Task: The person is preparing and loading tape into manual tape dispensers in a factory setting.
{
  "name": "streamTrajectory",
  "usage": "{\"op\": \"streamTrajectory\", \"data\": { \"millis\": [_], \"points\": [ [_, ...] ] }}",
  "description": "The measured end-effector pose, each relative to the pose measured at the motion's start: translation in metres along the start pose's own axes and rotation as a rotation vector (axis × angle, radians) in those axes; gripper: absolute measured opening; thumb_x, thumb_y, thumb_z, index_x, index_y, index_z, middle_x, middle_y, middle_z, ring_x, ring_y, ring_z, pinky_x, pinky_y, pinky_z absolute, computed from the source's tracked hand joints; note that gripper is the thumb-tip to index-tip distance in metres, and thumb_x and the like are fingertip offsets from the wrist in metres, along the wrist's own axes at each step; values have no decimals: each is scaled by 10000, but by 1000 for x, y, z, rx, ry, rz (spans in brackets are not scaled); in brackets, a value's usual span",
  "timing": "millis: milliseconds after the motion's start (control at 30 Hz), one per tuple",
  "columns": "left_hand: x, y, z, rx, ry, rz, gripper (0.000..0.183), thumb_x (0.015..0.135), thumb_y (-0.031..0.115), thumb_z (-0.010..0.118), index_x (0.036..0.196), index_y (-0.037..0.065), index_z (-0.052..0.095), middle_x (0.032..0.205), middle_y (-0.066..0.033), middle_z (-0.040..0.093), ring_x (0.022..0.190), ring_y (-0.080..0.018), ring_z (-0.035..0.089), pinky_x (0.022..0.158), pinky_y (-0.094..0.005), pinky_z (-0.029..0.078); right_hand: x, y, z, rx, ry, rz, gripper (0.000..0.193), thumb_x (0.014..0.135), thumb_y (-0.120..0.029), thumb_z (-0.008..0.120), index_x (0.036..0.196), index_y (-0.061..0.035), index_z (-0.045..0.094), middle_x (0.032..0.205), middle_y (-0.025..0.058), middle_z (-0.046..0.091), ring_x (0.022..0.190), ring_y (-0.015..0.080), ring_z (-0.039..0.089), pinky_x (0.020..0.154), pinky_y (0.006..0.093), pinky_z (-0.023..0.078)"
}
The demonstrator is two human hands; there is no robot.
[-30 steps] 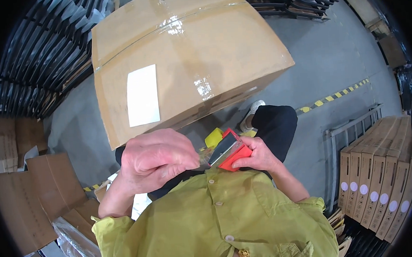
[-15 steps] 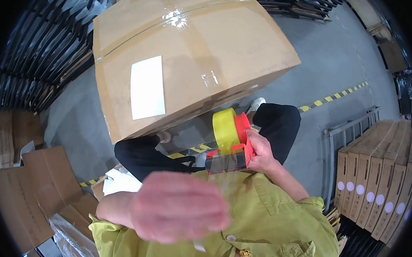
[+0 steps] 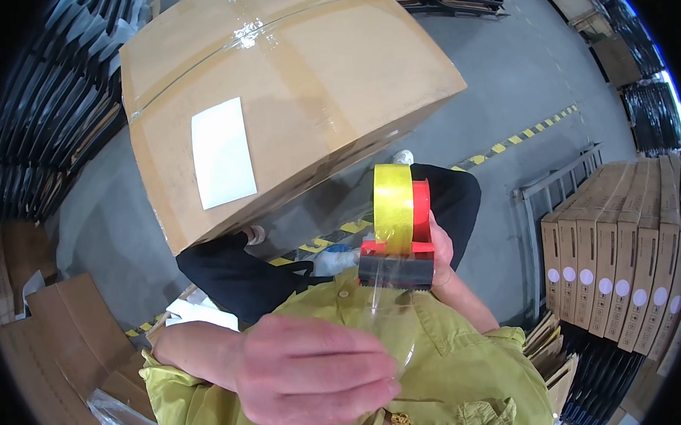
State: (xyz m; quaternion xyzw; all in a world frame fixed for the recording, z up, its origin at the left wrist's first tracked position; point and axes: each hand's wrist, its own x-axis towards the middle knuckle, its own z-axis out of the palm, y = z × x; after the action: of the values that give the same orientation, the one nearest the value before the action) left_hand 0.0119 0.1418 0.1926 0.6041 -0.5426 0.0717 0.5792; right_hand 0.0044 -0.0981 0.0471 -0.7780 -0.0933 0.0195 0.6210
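Observation:
In my right hand (image 3: pixel 441 247) is a red tape dispenser (image 3: pixel 421 208) carrying a yellow-looking roll of tape (image 3: pixel 393 202), with a dark roller at its near end. A strip of clear tape (image 3: pixel 395 306) runs from the dispenser to my left hand (image 3: pixel 318 371), whose fingers are pinched on its loose end close to my chest. Ahead of me stands a large taped cardboard box (image 3: pixel 310 68), its seams covered by clear tape. On its top near the left lies a white sheet of paper (image 3: pixel 223 153). Both hands are apart from the box.
Flattened cardboard (image 3: pixel 77 326) leans at the left. Black racks (image 3: pixel 35 121) with stacked pieces stand at the far left. To the right, a row of narrow cartons (image 3: pixel 612 252) sits beside a grey metal rail frame (image 3: pixel 558 178). Yellow-black tape (image 3: pixel 517 138) marks the floor.
My right hand has tilted the dispenser more upright and moved it slightly right. The left hand has shifted slightly right and nearer my body, with the tape strip stretched between them. The view has shifted.

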Motion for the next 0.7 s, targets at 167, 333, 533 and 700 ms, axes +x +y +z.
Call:
{"op": "streamTrajectory", "data": {
  "millis": [167,333,533,700],
  "points": [
    [-5,-1,7,-84,8,-61,217,710,0,657,920,-43,625,876,-160,618,760,-258,621,615,-274,537,3,-3,-2,26,72,5,459,639,-241,741,1003,-13,581,990,102,597,932,273,555,829,360,382],
    [12,-9,34,70,-16,18,165,709,41,617,860,-17,651,843,-120,628,717,-230,626,552,-259,523,20,-17,0,-171,-24,-291,453,644,-228,742,1022,-39,579,1012,101,590,931,259,551,814,343,393],
    [14,-9,42,146,73,-33,176,701,53,615,854,-28,649,837,-138,625,710,-241,627,545,-258,525,23,-2,-13,-57,-57,-176,492,639,-223,755,1049,-33,558,1015,92,585,937,241,542,841,332,380],
    [18,-12,39,-49,129,-220,127,719,26,626,831,-32,641,835,-151,623,710,-256,626,594,-294,532,20,3,-18,212,27,28,527,645,-206,759,1076,-8,529,1037,80,575,942,208,517,838,326,389]
  ]
}}
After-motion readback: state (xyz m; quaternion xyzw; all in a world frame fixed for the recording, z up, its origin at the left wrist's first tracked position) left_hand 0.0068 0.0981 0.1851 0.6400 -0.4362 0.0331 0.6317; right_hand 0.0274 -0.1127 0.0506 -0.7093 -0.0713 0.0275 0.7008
